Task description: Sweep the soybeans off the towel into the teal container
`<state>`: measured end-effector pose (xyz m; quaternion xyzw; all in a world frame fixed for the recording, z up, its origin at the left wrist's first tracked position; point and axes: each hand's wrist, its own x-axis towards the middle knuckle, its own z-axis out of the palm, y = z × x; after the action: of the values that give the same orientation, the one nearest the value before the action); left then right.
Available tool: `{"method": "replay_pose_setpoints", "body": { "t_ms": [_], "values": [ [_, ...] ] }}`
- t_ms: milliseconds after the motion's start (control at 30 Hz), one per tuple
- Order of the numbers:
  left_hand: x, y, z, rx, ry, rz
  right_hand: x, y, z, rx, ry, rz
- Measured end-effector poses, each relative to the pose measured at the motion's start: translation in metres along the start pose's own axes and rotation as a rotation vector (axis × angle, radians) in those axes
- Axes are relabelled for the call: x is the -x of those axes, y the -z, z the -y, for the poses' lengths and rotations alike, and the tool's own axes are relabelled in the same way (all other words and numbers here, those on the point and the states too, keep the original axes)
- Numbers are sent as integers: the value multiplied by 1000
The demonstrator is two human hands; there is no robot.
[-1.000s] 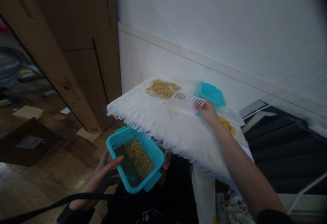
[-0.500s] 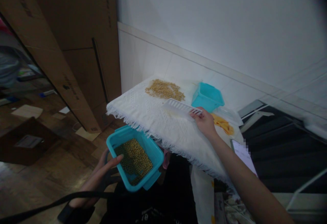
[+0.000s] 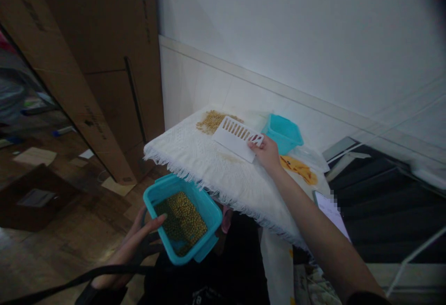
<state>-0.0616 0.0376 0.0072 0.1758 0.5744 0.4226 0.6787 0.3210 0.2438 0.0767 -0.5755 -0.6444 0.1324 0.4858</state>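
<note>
My left hand [image 3: 139, 240] grips a turquoise plastic tub [image 3: 205, 217] half full of soybeans, held just below the fringed near edge of a white cloth [image 3: 209, 165] that covers a small table. My right hand [image 3: 266, 152] is closed on one end of a white slotted plastic scraper [image 3: 235, 138], tilted up on the cloth. Behind the scraper lies a loose pile of soybeans [image 3: 211, 120] at the far side of the cloth.
A second turquoise tub [image 3: 284, 131] stands at the table's back right, with yellow pieces [image 3: 299, 168] on a clear lid beside it. Tall cardboard sheets [image 3: 94, 63] lean at the left. A phone [image 3: 331, 210] lies at the right; a white wall is behind.
My right hand has drawn the scraper back towards the near edge, then moved it left and tipped it up in front of the bean pile. The tub in my left hand has hardly moved.
</note>
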Motion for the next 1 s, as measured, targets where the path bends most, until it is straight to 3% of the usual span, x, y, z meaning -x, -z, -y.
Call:
{"method": "replay_pose_setpoints", "body": {
  "t_ms": [133, 367, 533, 767, 1000],
  "values": [
    [2, -2, -1, -1, 7, 12, -3, 0, -9, -60, -92, -21],
    [4, -2, -2, 28, 13, 16, -14, 33, -25, -160, -188, -127],
    [2, 0, 0, 27, 8, 18, 0, 43, -22, -218, -190, -93],
    [-3, 4, 3, 29, 14, 17, 66, 40, 9, 336, -18, -117],
    [1, 2, 1, 13, 25, 52, 96, 5, 58, 585, 43, -37]
  ]
}}
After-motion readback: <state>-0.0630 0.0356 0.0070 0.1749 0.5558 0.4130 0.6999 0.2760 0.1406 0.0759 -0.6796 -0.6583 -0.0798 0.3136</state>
